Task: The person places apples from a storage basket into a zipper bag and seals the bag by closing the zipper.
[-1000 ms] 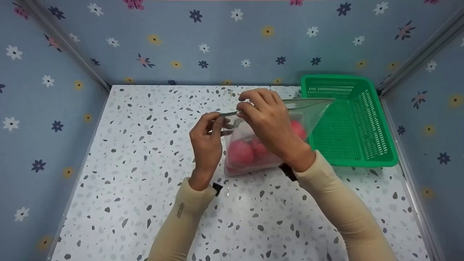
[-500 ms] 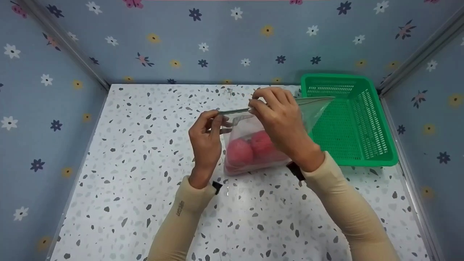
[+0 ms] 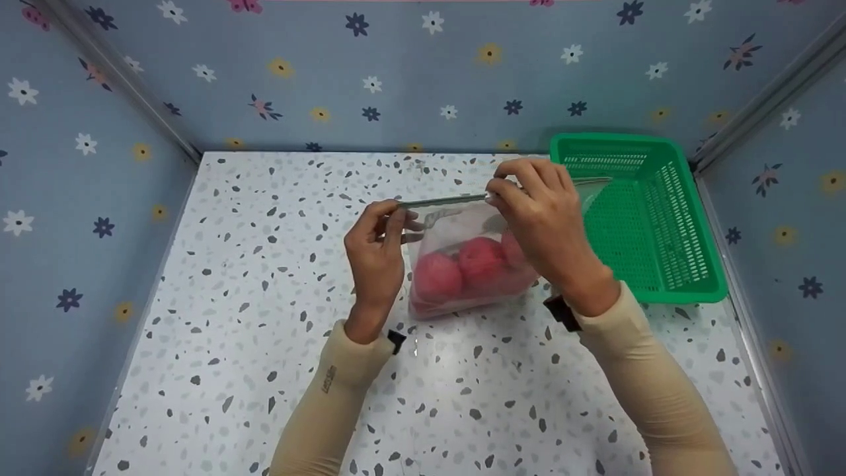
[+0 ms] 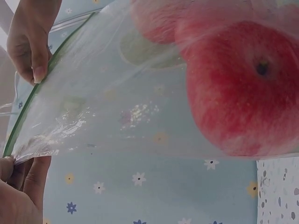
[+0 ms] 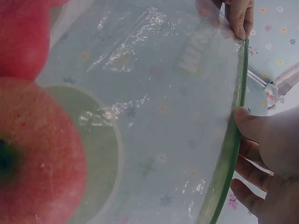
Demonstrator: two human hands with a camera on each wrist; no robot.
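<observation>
A clear zip bag (image 3: 456,225) with a green seal strip stands on the speckled table, holding several red apples (image 3: 439,277). My left hand (image 3: 378,261) pinches the left end of the strip between thumb and fingers. Further right along the same strip, my right hand (image 3: 545,215) pinches it with thumb and forefinger. In the left wrist view, one apple (image 4: 243,88) shows large through the plastic. The right wrist view shows the green strip (image 5: 238,102) running between both hands. My right hand hides part of the bag in the head view.
A green plastic basket (image 3: 611,231) stands at the back right, its near-left side behind the bag's right corner. Flower-patterned walls (image 3: 423,79) enclose the speckled table (image 3: 264,264) at the back and on both sides.
My right hand has slid to the right along the bag's strip, uncovering more of the strip and the apples. The left hand stays at the left end.
</observation>
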